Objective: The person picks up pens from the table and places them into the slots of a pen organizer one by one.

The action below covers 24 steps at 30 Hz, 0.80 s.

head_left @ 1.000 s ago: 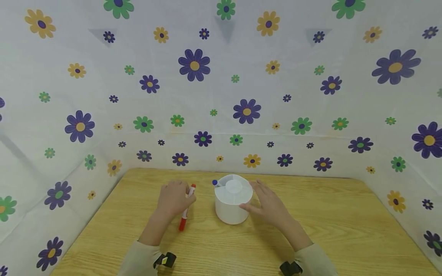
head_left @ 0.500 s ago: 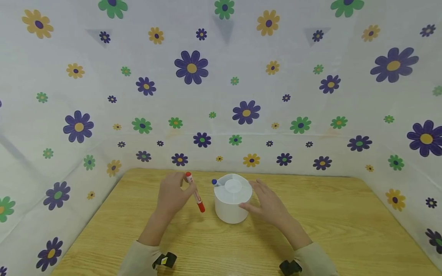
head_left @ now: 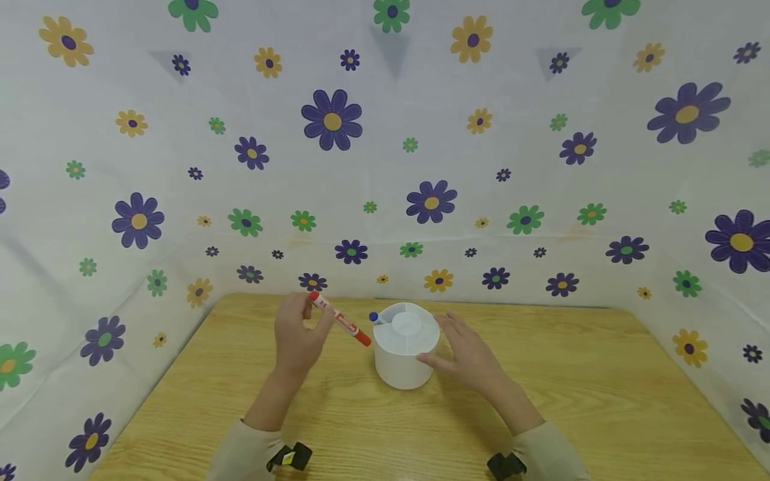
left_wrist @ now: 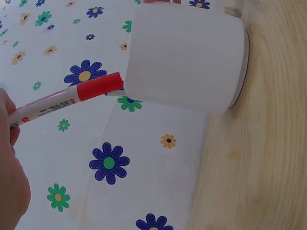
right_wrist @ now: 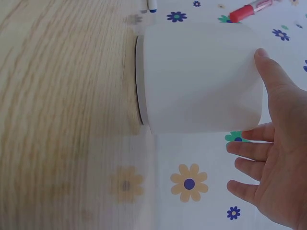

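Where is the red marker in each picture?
Head: the marker is left of centre, in the left hand.
Left wrist: marker at left, slightly above mid-height.
Right wrist: marker at the top edge, right of centre.
Shared landmark: the white holder.

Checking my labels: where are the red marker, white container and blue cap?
Red marker (head_left: 345, 323): head view, on its barrel.
White container (left_wrist: 187, 57): left wrist view, side wall.
Blue cap (head_left: 373, 316): head view, its middle.
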Tool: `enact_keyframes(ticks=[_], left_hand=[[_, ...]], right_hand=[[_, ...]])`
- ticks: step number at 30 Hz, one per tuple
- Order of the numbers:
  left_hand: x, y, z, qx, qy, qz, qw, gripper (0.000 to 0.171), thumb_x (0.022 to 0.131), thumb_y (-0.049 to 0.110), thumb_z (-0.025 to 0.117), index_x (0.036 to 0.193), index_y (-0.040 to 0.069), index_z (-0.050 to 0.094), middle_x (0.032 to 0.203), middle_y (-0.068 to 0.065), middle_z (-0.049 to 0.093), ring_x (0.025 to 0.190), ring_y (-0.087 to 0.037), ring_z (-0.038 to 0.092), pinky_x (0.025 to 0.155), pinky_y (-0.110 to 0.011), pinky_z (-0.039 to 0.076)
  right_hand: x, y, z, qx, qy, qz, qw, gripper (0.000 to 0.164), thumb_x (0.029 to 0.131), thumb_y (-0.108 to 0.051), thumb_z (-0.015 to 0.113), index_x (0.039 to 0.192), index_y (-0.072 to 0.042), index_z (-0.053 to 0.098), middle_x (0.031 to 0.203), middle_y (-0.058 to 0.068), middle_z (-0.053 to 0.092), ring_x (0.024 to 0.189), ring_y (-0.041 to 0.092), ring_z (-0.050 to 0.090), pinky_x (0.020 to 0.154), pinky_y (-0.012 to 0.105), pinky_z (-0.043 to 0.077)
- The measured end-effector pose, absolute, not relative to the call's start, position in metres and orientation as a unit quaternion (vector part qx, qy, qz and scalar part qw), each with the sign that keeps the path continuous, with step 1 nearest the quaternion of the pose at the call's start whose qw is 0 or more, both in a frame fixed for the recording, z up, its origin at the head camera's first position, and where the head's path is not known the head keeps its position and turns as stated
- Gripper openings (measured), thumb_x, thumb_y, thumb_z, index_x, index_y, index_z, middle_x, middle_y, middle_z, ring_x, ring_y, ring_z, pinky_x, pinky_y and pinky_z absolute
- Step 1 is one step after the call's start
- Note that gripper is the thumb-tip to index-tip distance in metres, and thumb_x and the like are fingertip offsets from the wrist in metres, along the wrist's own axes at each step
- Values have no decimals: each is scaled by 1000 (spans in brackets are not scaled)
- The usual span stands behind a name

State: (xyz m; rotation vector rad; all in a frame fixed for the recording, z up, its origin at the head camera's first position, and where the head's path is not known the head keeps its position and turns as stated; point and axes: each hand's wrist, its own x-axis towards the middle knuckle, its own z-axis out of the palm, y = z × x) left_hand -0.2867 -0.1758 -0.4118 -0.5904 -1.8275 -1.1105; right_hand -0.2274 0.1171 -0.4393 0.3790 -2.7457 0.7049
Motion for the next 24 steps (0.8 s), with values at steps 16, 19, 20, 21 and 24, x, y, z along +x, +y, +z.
enact_keyframes(ticks=[16, 19, 20, 21, 24], left_hand=[[-281, -159, -416, -314, -700, -442, 464, 17, 82, 13, 68, 84, 1, 56, 71, -7, 43, 73, -17, 39, 66, -24, 32], [-280, -159, -417, -321, -707, -433, 458, 17, 81, 14, 69, 84, 3, 56, 71, -4, 43, 73, -16, 40, 65, -25, 33], [-280, -159, -418, -320, -711, -433, 453, 17, 81, 14, 70, 84, 4, 57, 71, -4, 43, 73, -15, 40, 65, -25, 33], [-279, -159, -418, -318, -715, -433, 446, 17, 81, 14, 70, 85, 4, 57, 70, -3, 43, 74, -15, 40, 66, -24, 32], [-277, -159, -417, -315, -727, -436, 426, 15, 80, 12, 72, 86, 5, 59, 70, -3, 43, 74, -15, 40, 67, -23, 32]], right_hand=[[-228, 120, -438, 129, -952, 246, 129, 79, 83, -58, 67, 144, -14, 44, 150, 13, 45, 144, 40, 32, 106, 63, 35], [-227, 120, -439, 131, -951, 246, 132, 79, 83, -58, 67, 144, -13, 44, 150, 13, 45, 144, 40, 32, 106, 63, 35], [-227, 120, -439, 132, -951, 246, 133, 79, 83, -57, 67, 144, -13, 44, 150, 14, 45, 144, 40, 33, 106, 63, 36], [-227, 121, -439, 132, -951, 245, 134, 79, 83, -57, 67, 144, -13, 44, 150, 14, 45, 144, 40, 33, 106, 63, 36], [-227, 121, -439, 133, -951, 242, 135, 79, 83, -57, 67, 144, -12, 44, 150, 15, 45, 143, 40, 33, 106, 63, 36]])
